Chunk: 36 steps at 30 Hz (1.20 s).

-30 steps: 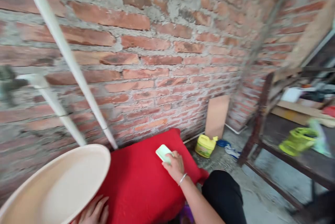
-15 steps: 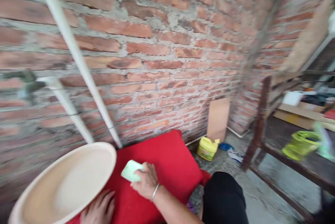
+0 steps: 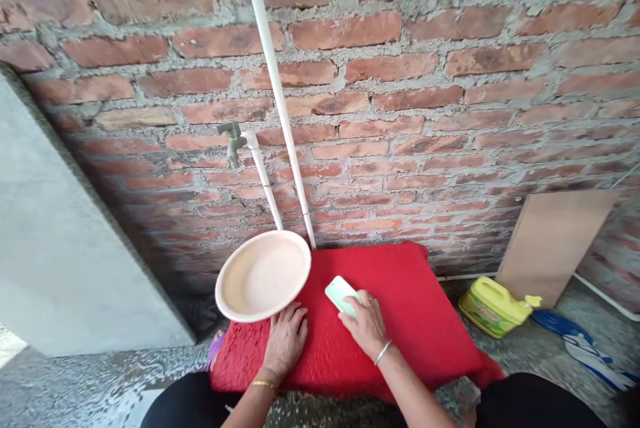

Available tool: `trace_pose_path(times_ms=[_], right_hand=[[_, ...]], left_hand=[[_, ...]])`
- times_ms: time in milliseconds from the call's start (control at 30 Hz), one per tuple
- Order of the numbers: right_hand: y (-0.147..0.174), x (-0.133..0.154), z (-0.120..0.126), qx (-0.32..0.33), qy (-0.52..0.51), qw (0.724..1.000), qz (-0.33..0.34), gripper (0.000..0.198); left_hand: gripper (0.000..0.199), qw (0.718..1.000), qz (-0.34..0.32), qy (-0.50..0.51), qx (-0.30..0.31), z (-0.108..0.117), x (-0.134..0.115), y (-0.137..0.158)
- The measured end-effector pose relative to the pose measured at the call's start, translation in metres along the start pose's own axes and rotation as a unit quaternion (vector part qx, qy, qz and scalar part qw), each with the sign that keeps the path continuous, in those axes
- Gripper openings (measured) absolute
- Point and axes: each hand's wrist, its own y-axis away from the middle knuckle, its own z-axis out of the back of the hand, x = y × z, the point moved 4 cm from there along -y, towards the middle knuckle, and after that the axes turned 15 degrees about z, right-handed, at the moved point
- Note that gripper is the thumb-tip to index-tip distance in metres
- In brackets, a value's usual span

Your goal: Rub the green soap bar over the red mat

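Since the earlier frames, the view has swung left and pulled back, the right hand (image 3: 367,325) has carried the pale green bar (image 3: 341,293) back toward the middle of the red mat (image 3: 425,321), and the shelf at the right has left the view.

Right hand: fingers curled over the near end of the pale green bar, pressing it onto the mat. A metal bangle sits on the wrist.

Left hand (image 3: 286,341): laid flat on the mat, fingers spread narrowly, fingertips touching or just beside the near rim of the cream basin (image 3: 263,275). A gold bangle sits on this wrist.

Surface: the red mat is textured and covers a low raised slab set against the wall. The cream basin rests tilted on the mat's left rear corner.

Room: an unplastered brick wall (image 3: 425,95) with rough mortar forms the back. Two white pipes (image 3: 273,81) run down it; the shorter one ends in a metal tap (image 3: 231,141) above the basin. A grey concrete slab (image 3: 65,235) stands at the left. On the wet concrete floor at the right lie a yellow jug (image 3: 493,305) on its side, a board (image 3: 550,241) leaning on the wall, and a blue sandal (image 3: 565,331).
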Motion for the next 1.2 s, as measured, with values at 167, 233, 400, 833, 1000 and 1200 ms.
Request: trace_pose_path(times_ms=[167,233,400,833,1000,1200], right_hand=[[0.009,-0.043,0.02,0.012,0.055,0.997,-0.061,0.029],[0.024,-0.089,0.045,0.008,0.098,0.986,-0.136,0.033],[0.067,-0.173,0.093,-0.027,0.182,0.943,-0.276,0.043],[0.077,-0.163,0.08,-0.077,0.165,0.965,-0.19,0.037],[0.09,-0.185,0.091,-0.126,0.15,0.952,-0.236,0.044],[0.079,-0.17,0.077,-0.101,0.096,0.976,-0.17,0.039]], left_hand=[[0.028,1.0,-0.004,0.0,-0.016,0.0,0.001,0.0],[0.027,1.0,-0.004,0.003,-0.017,0.0,0.001,0.0],[0.026,1.0,-0.001,0.009,-0.006,0.0,0.0,-0.001],[0.026,1.0,-0.01,-0.011,-0.022,-0.002,0.008,0.0],[0.026,1.0,-0.007,-0.018,-0.018,-0.002,0.008,0.0],[0.026,1.0,-0.006,-0.02,-0.017,-0.002,0.009,0.0]])
